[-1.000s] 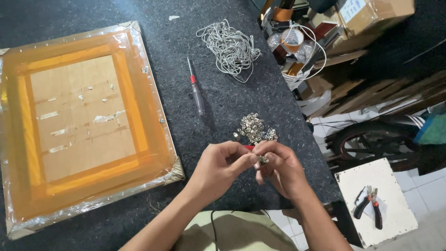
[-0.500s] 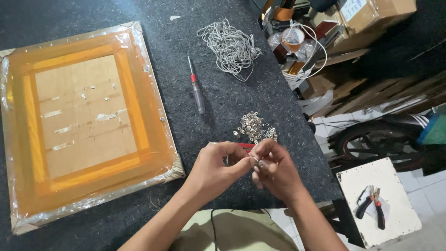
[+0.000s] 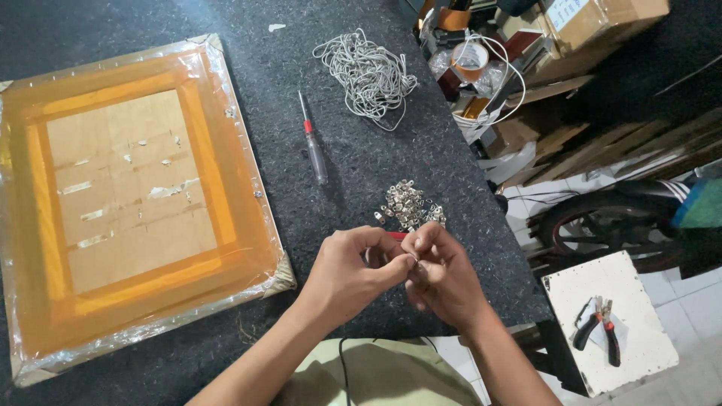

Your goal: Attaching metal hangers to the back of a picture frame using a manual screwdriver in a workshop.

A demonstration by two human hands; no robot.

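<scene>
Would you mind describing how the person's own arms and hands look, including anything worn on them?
Both forearms are bare to the bottom edge of the picture: no sleeves show. The left hand and right hand wear no gloves, and no ring, watch or bracelet can be seen. Below the arms sits pale green clothing with a thin dark cable across it.

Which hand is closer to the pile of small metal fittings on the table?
Right. The right hand sits just below the pile of small metal fittings, its fingers nearly under it. The left hand is also below but farther left.
</scene>
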